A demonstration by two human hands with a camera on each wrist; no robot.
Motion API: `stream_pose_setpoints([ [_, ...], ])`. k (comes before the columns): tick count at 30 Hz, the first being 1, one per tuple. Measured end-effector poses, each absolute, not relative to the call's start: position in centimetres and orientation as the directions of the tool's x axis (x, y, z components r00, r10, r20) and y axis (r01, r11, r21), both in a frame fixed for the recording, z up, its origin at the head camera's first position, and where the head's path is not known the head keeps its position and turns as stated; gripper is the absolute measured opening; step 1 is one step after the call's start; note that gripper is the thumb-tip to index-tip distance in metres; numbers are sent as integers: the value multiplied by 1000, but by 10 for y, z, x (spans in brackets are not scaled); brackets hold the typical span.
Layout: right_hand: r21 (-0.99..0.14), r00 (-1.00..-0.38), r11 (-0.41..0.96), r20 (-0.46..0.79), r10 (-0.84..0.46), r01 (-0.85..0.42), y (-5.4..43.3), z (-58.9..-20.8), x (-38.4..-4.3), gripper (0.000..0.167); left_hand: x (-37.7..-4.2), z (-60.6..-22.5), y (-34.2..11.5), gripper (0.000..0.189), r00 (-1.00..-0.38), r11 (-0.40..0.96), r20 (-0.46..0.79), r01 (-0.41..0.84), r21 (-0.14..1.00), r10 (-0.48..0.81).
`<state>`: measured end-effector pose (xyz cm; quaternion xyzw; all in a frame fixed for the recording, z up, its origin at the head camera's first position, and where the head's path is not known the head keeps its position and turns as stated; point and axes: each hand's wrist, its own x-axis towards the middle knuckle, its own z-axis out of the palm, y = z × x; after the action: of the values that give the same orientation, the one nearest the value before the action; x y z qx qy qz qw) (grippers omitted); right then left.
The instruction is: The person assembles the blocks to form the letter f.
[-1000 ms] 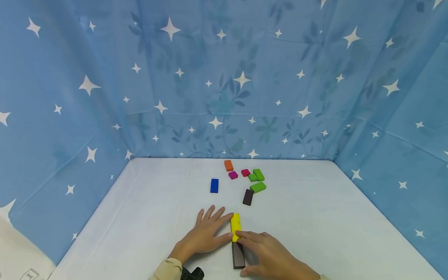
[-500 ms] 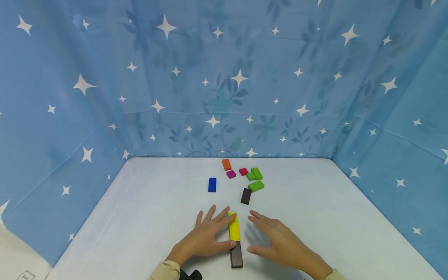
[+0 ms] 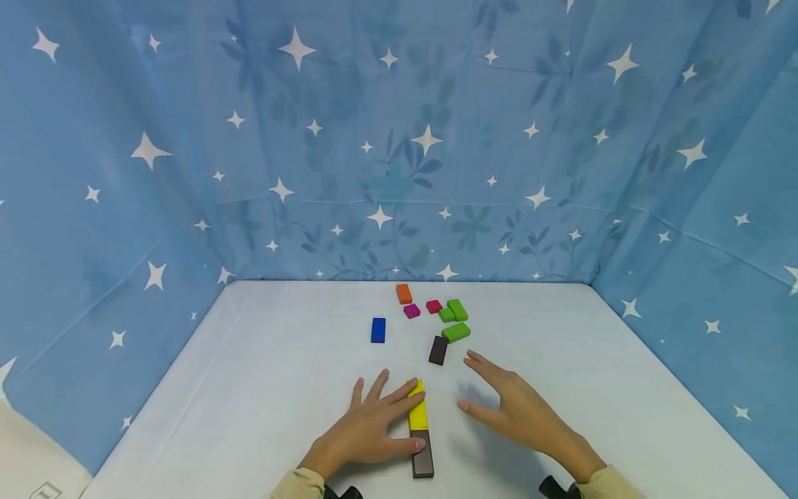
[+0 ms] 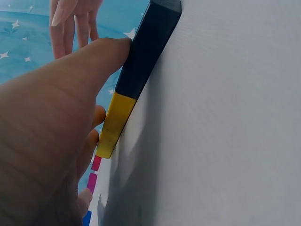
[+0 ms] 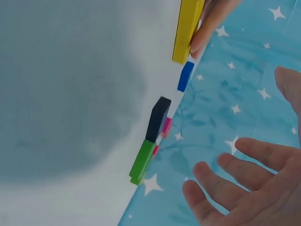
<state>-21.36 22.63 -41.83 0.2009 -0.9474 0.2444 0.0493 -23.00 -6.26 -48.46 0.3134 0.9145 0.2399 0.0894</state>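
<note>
A small boxed mark (image 3: 45, 491) at near left is running out of frame, unreadable. A dark grey rectangular block (image 3: 423, 466) is lying end to end with a yellow rectangular block (image 3: 418, 418) on the white-covered table (image 3: 280, 388); the left hand (image 3: 366, 431) is touching and partly hiding both, its grip spread loosely. The right hand (image 3: 526, 409) is hovering alongside, grip empty, fingers extended. Beyond, a black oblong block (image 3: 438, 351) is sitting just beside a green oblong block (image 3: 456, 333).

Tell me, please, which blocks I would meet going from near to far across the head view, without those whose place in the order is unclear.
Grey block, yellow block, black block, blue block, purple block, orange block.
</note>
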Motion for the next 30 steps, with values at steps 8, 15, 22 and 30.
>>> stream_pose_setpoints([
  [8, -464, -898, 770, 262, -353, -438, 242, -417, -239, 75, -233, -490, -61, 79, -790, 698, -24, 526, 486, 612],
  [15, -501, -915, 766, 263, -307, -401, 252, -413, -266, 78, -229, -489, -63, 77, -793, 705, -32, 521, 482, 608],
  [22, -541, -928, 754, 232, -290, -371, 248, -420, -292, 77, -225, -485, -62, 76, -796, 715, -30, 525, 462, 604],
  [30, -606, -949, 735, 120, -291, -302, 236, -434, -312, 77, -223, -484, -63, 77, -810, 742, -29, 521, 421, 585],
])
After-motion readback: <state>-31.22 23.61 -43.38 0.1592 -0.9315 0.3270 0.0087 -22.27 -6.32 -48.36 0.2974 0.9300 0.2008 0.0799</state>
